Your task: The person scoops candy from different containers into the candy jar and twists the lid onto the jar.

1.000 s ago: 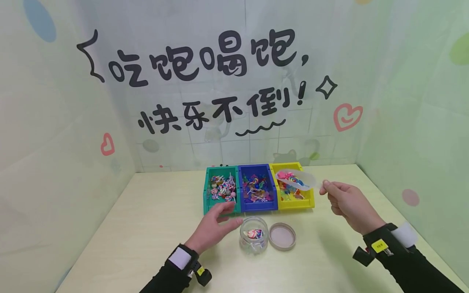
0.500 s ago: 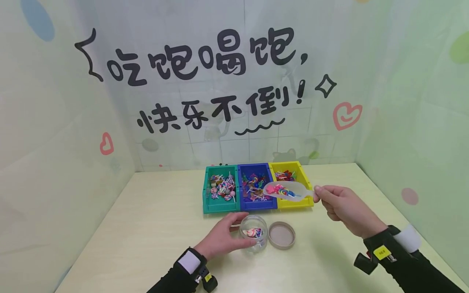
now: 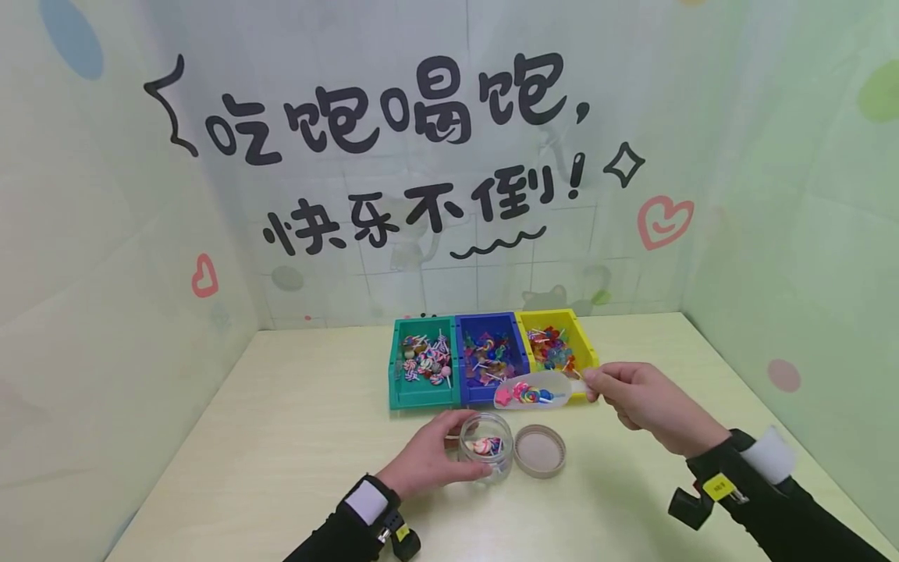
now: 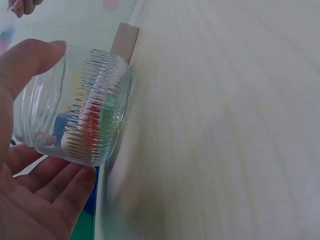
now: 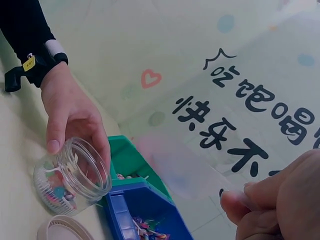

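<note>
A clear glass jar [image 3: 486, 453] with several small candies inside stands upright on the table, its mouth uncovered. My left hand [image 3: 433, 458] grips it from the left, thumb on the near side and fingers round the far side, as the left wrist view also shows. My right hand [image 3: 649, 403] pinches the handle of a translucent white scoop [image 3: 555, 382], which carries several colourful candies. The scoop hangs in the air in front of the blue and yellow bins, behind and to the right of the jar. In the right wrist view the scoop [image 5: 182, 170] is blurred.
Three joined bins stand behind the jar: green [image 3: 395, 390], blue [image 3: 460, 382] and yellow [image 3: 588, 343], each with small candies. A round lid [image 3: 540, 452] lies right of the jar on the pale wooden table [image 3: 295, 437]. Printed fabric walls [image 3: 449, 289] enclose the table.
My left hand has moved right and taken hold of the jar. My right hand has carried the loaded scoop left and nearer, from over the yellow bin towards the jar.
</note>
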### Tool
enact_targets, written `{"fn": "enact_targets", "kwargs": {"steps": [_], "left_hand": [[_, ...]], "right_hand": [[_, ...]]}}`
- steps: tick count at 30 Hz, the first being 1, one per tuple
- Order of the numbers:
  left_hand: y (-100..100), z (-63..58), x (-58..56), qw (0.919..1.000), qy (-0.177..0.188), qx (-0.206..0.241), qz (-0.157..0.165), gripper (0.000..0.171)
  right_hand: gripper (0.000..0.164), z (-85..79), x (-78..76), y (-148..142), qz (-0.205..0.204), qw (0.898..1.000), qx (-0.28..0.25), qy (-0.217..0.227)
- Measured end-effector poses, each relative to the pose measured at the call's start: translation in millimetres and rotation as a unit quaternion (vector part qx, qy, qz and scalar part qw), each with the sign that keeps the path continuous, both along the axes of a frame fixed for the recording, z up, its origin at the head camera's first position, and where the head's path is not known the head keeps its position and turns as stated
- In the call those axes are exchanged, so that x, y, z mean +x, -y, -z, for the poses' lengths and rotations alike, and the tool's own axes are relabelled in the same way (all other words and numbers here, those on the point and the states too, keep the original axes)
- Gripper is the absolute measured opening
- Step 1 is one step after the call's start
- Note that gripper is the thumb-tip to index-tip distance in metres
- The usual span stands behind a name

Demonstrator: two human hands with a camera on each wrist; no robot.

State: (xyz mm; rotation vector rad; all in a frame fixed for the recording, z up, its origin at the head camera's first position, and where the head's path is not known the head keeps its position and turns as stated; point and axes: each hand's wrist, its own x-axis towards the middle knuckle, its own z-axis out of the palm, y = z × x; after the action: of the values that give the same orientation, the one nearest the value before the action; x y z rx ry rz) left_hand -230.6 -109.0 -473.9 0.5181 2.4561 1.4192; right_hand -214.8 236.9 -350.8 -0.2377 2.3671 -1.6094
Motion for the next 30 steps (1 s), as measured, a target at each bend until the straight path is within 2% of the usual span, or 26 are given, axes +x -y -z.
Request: {"fn": "enact_targets", "kwargs": {"steps": [12,18,30], "left_hand": [[0,1.6,-1.3,0.9999,0.012,0.008,0.000,0.079],[0,1.3,-0.3,0.9997,0.019,0.016,0.001,0.082],[1,1.1,0.7,0.9993,0.028,0.023,0.002,0.087]], "right_hand": [[0.037,-4.4,0.5,15,0.001,0.998,0.056,0.012],[0.040,-1.6,-0.2,18,0.002,0.997,0.079,-0.002],[0.038,-1.1,-0.1,16,0.004,0.997,0.075,0.000]]}}
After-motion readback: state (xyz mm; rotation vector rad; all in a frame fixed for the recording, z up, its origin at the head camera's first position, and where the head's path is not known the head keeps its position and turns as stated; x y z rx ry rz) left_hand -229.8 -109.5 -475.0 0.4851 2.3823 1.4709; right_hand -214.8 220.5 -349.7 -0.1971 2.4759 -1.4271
